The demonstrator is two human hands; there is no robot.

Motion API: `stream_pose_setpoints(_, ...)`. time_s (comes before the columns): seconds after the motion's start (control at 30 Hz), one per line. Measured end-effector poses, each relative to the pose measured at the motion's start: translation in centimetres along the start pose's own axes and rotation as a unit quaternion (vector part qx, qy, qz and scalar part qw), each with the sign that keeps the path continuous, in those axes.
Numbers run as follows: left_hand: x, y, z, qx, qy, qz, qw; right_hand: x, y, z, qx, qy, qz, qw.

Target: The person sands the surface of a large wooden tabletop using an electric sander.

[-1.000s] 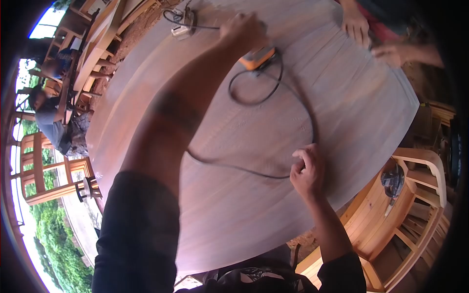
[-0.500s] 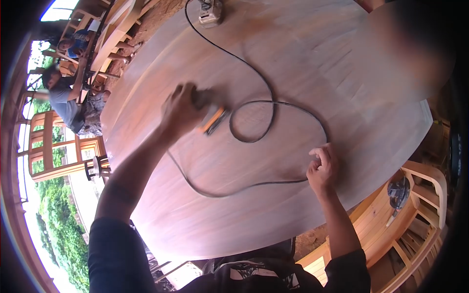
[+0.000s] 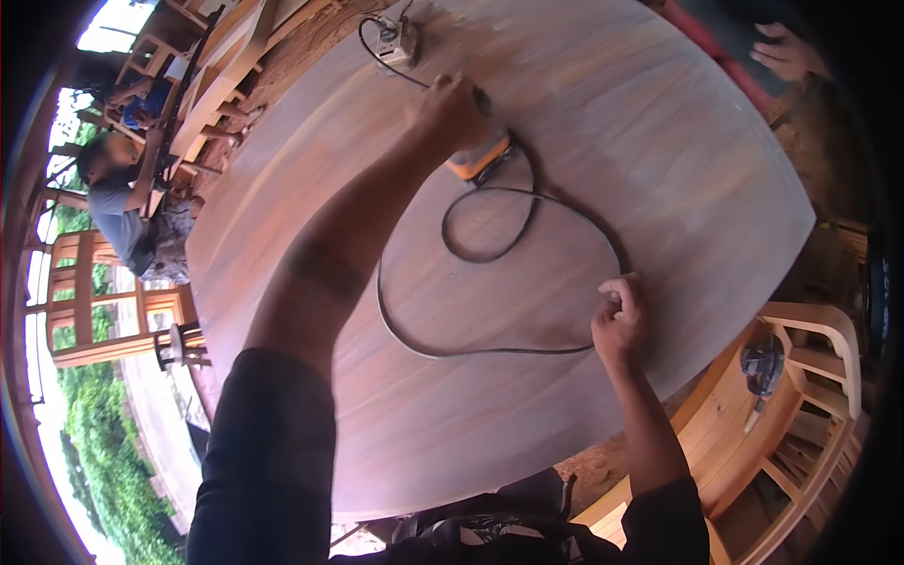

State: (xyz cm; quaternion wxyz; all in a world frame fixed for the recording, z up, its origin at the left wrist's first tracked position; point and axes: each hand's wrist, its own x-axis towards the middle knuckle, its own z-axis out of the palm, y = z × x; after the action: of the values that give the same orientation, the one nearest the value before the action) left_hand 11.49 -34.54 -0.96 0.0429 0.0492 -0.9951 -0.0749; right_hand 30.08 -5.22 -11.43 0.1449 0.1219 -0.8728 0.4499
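Note:
My left hand (image 3: 450, 113) is wrapped round an orange-and-black power sander (image 3: 480, 162), which rests on the broad wooden tabletop (image 3: 471, 395). Most of the sander's upper body is hidden under the fingers. A black power cord (image 3: 485, 352) lies in a loop across the wood, and both ends of its curve run into my right hand (image 3: 620, 325). That hand has its fingers curled around the cord, low over the right side of the top. Beyond my left hand, more cord leads to a pale socket box (image 3: 396, 43) on the tabletop.
A wooden bench (image 3: 753, 424) with a dark power tool (image 3: 763, 365) on it stands at lower right. Another person's hand (image 3: 783, 52) shows at the upper right edge. At left, a seated person (image 3: 127, 202) is near wooden furniture frames (image 3: 89, 301).
My left hand has moved the sander away from me and to the right, toward the socket box. The cord's near curve has shifted with it; my right hand has stayed nearly still.

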Motion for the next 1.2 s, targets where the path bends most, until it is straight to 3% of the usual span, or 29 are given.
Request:
stream_pose_setpoints(0.17, 2.8, 0.3, 1.5, -0.038, 0.031, -0.006, 0.999, 0.1, 0.4, 0.3, -0.001, 0.010, -0.021, 1.000)
stream_pose_setpoints(0.23, 1.5, -3.6, 2.9, -0.097, 0.081, 0.065, 0.990, -0.1, 0.5, 0.3, -0.004, -0.003, -0.006, 1.000)
stream_pose_setpoints(0.3, -1.7, -8.3, 3.4, -0.097, 0.111, 0.062, 0.987, -0.8, 2.4, 1.4, -0.030, 0.030, -0.016, 0.999)
stream_pose_setpoints(0.4, -7.8, -16.0, 4.0, -0.082, 0.147, 0.020, 0.986, -0.4, 1.5, 0.7, -0.047, 0.035, -0.004, 0.998)
stream_pose_setpoints(0.57, -24.5, -19.9, -5.5, -0.021, 0.086, -0.107, 0.990, -0.3, 0.8, 0.8, -0.084, 0.025, 0.030, 0.996)
stream_pose_setpoints(0.83, -40.9, -30.2, -9.4, 0.042, 0.083, -0.307, 0.947, -0.2, 0.4, 1.3, -0.096, 0.056, -0.074, 0.991)
stream_pose_setpoints(1.0, -39.6, -31.1, -9.6, 0.052, 0.077, -0.304, 0.948, 0.0, -0.2, 0.8, -0.090, 0.036, -0.097, 0.991)
stream_pose_setpoints(1.2, -27.1, -20.0, -7.9, 0.013, 0.024, -0.175, 0.984, 0.6, -0.8, 0.1, -0.053, 0.044, -0.089, 0.994)
